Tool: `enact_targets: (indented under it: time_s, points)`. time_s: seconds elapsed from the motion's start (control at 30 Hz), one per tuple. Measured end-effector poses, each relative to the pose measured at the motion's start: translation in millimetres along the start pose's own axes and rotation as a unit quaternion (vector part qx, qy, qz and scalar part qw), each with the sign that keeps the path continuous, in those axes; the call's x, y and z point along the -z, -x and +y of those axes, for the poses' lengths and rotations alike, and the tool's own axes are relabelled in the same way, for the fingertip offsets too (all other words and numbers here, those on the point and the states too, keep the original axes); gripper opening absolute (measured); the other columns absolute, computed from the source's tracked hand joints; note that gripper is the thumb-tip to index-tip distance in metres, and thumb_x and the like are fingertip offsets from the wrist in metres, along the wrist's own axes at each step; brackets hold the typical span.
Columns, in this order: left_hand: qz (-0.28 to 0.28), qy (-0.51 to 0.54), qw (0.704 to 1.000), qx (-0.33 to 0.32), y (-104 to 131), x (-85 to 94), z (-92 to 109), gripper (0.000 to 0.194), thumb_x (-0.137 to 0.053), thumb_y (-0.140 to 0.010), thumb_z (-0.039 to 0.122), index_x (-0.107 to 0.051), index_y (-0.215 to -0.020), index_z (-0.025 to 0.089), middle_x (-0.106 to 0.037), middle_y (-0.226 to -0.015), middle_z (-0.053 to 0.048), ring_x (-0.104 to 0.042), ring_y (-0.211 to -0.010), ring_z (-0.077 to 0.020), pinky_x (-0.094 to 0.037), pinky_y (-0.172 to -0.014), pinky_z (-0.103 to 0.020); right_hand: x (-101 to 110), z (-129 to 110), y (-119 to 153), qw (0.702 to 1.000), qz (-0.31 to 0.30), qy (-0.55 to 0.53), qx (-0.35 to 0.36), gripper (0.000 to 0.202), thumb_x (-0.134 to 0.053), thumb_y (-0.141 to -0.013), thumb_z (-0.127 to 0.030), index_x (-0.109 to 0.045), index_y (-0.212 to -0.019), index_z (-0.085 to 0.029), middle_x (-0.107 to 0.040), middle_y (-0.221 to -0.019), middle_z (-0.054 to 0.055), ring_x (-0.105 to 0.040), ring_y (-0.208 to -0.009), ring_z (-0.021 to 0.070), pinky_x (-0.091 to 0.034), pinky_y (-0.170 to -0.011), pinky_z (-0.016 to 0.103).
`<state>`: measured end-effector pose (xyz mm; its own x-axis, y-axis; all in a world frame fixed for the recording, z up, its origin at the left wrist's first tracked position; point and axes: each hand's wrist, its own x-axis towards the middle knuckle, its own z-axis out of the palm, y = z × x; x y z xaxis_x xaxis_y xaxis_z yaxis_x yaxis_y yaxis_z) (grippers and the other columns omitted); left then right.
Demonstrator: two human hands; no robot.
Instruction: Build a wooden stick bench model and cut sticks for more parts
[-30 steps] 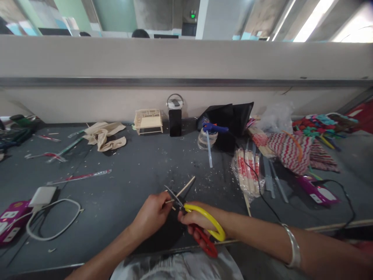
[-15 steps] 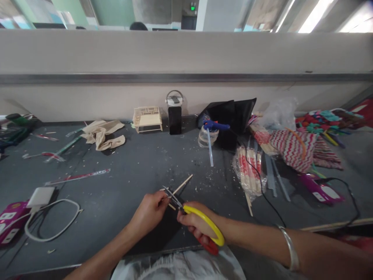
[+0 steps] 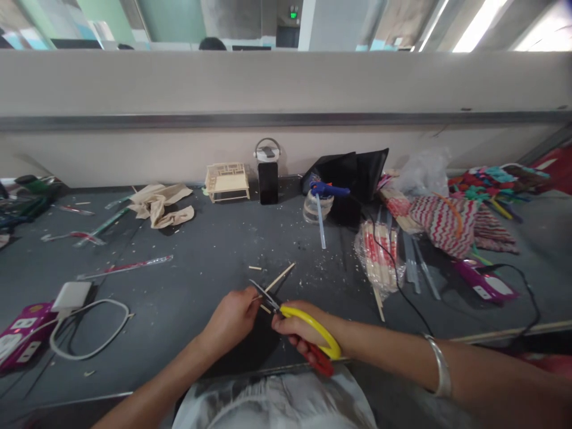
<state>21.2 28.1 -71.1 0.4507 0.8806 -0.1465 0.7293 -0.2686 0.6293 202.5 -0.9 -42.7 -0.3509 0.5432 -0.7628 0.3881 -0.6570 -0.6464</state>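
Note:
My right hand (image 3: 297,333) is closed around scissors (image 3: 328,342) with one yellow and one red handle. Their metal blades point up and left, pressed nearly together, beside my left fingertips. My left hand (image 3: 233,317) pinches a thin wooden stick (image 3: 256,298), mostly hidden by the fingers. Just beyond the blades, a longer wooden stick (image 3: 281,276) lies slanted on the dark table. A short piece of stick (image 3: 255,267) rests a little further back. Under the blades the end of another stick shows.
At the back stand a miniature wooden bench (image 3: 227,182), a phone (image 3: 268,183) and a blue glue gun (image 3: 330,189) on a jar. Bagged sticks (image 3: 379,256), a black cable and a purple power strip (image 3: 485,280) lie right. Crumpled cloth (image 3: 161,205) and a white charger (image 3: 71,297) lie left.
The scissor blades have come closer together. A short stick piece now lies on the table beyond them, where none lay before. Both hands stay in nearly the same place.

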Motion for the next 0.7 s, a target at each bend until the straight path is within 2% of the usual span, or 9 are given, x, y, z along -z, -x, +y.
enact_targets:
  time_s: [0.13,0.3,0.5,0.7]
  points:
    - [-0.005,0.039,0.999,0.004,-3,-0.4,-1,0.030,-0.037,-0.086,0.031,-0.047,-0.061,0.018,-0.048,-0.058,0.002,-0.043,-0.056,-0.0119,-0.029,-0.054,-0.023,2,-9,5,1.000,-0.020,0.006,-0.017,0.006,-0.043,-0.082,-0.018,-0.048,-0.084,-0.021,-0.044,-0.052,-0.007,-0.040,-0.035,0.0059,-0.039,-0.033,0.015]
    - [-0.002,0.078,0.997,0.024,-5,-1.9,-2,0.031,-0.039,-0.083,0.036,-0.041,-0.057,0.019,-0.037,-0.055,0.005,-0.033,-0.055,-0.0107,-0.025,-0.052,-0.022,2,-12,6,1.000,-0.026,0.011,-0.006,0.007,-0.042,-0.082,-0.017,-0.046,-0.077,-0.020,-0.040,-0.050,-0.008,-0.036,-0.032,0.0054,-0.035,-0.030,0.015]
    - [-0.043,0.115,0.991,0.052,-9,3.6,-2,0.030,-0.040,-0.080,0.039,-0.047,-0.060,0.017,-0.036,-0.056,0.005,-0.032,-0.054,-0.0105,-0.024,-0.049,-0.022,-2,-10,5,1.000,0.000,-0.015,-0.020,0.005,-0.044,-0.082,-0.019,-0.044,-0.077,-0.022,-0.033,-0.048,-0.009,-0.025,-0.030,0.0034,-0.022,-0.027,0.012]
    - [-0.099,0.169,0.975,0.101,-18,14.9,5,0.026,-0.047,-0.073,0.039,-0.048,-0.057,0.018,-0.034,-0.048,0.007,-0.030,-0.046,-0.0089,-0.020,-0.044,-0.021,-1,-1,1,0.999,-0.011,-0.052,-0.011,0.011,-0.053,-0.080,-0.027,-0.044,-0.077,-0.022,-0.033,-0.048,-0.011,-0.023,-0.031,0.0016,-0.020,-0.029,0.011]
